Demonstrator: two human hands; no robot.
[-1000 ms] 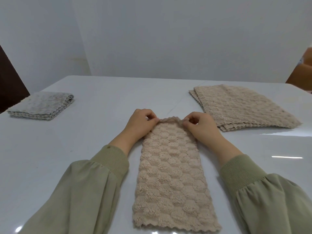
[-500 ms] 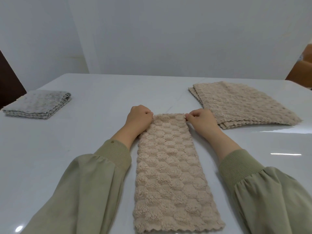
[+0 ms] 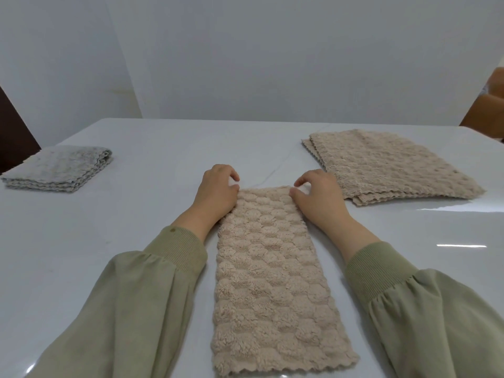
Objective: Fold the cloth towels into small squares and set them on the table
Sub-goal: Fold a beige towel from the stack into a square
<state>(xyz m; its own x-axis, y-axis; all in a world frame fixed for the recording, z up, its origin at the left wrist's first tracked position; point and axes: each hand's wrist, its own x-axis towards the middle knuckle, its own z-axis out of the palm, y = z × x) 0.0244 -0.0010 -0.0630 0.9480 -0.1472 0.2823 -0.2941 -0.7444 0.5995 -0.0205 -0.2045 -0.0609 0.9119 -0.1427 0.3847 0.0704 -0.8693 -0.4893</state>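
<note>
Beige towel [image 3: 270, 268]: curled fingers [image 3: 233, 174] of the left hand [image 3: 215, 195] and right hand [image 3: 319, 197] sit at its far corners, a pinch not discernible; it lies lengthwise on the table [image 3: 136, 214]. Risk: uneven lifting skews the next fold.

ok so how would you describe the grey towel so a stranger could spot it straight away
Start at the white table and go to its far left side. A folded towel lies there alone. It is the only grey one: the strip in the middle and the stack on the right are beige.
</note>
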